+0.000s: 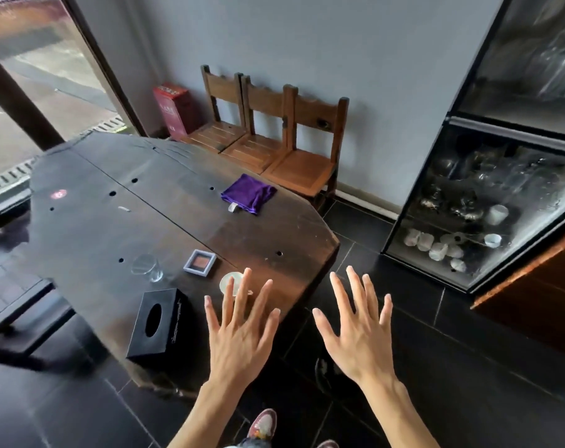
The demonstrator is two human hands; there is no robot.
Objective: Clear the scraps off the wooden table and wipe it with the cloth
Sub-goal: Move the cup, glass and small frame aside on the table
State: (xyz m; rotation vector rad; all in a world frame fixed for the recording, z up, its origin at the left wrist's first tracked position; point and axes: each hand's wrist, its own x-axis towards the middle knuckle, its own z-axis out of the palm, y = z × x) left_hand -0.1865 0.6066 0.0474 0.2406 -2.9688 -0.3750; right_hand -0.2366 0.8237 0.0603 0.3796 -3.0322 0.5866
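A long dark wooden table (165, 205) runs from the near right to the far left. A folded purple cloth (249, 193) lies near its right edge, far from me. A small pale scrap (123, 208) lies mid-table, and a round pinkish sticker-like piece (58, 193) sits at the far left. My left hand (242, 331) hovers open over the table's near end, fingers spread, partly covering a small white cup (230, 281). To the right of the table edge, my right hand (358, 331) is held open above the floor. Neither hand holds anything.
A black tissue box (158, 321), a clear glass (148, 268) and a small grey-framed square tray (199, 262) stand at the near end. Wooden chairs (274, 137) line the wall behind the table. A glass-door cabinet (488, 202) stands to the right. A dark bench (16, 305) sits left.
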